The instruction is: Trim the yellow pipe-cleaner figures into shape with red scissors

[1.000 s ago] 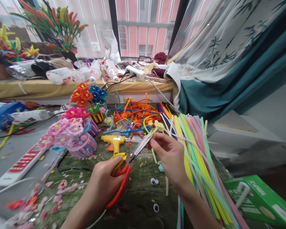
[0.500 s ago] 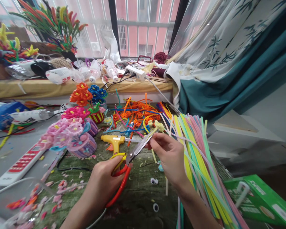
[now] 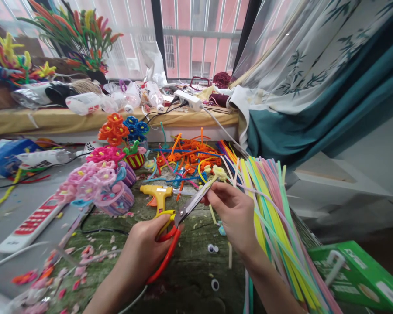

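My left hand (image 3: 150,242) is closed round the red and yellow handles of a pair of scissors (image 3: 173,250), whose blades point up and to the right. In the fingers of my right hand (image 3: 233,211) is a pale yellow pipe cleaner flower (image 3: 218,174), pinched low down. The scissor blades lie against the flower's lower part, close to my right fingertips; whether they are cutting into it I cannot tell. Just beyond the scissors lies a yellow hot glue gun (image 3: 159,194).
Bundled pipe cleaners (image 3: 271,218) lie on the right, above a green box (image 3: 353,272). Orange pipe cleaner pieces (image 3: 196,150) are heaped at the back. Pink pipe cleaner flowers (image 3: 91,181) stand on the left, near a white power strip (image 3: 29,229). Googly eyes (image 3: 215,284) lie in front.
Almost nothing differs. The whole view has shifted very slightly; both hands keep hold of the scissors and the flower in nearly the same pose.
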Demonstrator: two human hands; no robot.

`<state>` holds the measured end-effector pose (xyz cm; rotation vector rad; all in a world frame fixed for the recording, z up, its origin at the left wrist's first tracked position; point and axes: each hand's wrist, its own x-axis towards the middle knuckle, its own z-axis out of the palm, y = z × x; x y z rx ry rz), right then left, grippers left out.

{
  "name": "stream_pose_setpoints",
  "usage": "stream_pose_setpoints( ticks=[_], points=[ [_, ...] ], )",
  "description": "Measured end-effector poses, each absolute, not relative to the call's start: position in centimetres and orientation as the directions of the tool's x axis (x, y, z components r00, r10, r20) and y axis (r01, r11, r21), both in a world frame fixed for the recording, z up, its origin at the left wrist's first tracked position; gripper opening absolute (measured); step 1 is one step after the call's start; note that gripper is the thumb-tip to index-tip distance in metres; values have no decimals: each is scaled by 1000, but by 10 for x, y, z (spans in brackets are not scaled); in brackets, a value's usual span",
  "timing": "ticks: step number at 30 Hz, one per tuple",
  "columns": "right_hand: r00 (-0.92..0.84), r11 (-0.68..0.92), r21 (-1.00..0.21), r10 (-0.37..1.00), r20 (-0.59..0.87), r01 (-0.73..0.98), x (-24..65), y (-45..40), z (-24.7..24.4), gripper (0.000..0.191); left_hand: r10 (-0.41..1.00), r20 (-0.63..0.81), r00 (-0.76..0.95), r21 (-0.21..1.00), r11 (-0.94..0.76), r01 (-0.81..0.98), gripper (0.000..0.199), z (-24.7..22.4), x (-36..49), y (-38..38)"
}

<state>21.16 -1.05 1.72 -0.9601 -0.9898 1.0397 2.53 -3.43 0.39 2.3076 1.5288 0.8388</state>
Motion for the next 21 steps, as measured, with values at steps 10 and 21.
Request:
stream_pose_setpoints(
  ticks=[10,21],
  points=[
    [209,222,-947,962,174,-234,211,-12,22,4,906,326,271,423,-396,815,20,10,24,-37],
    [179,219,-950,967,181,-222,206,-13,19,3,918,279,281,430,-382,818,24,11,24,-39]
  ],
)
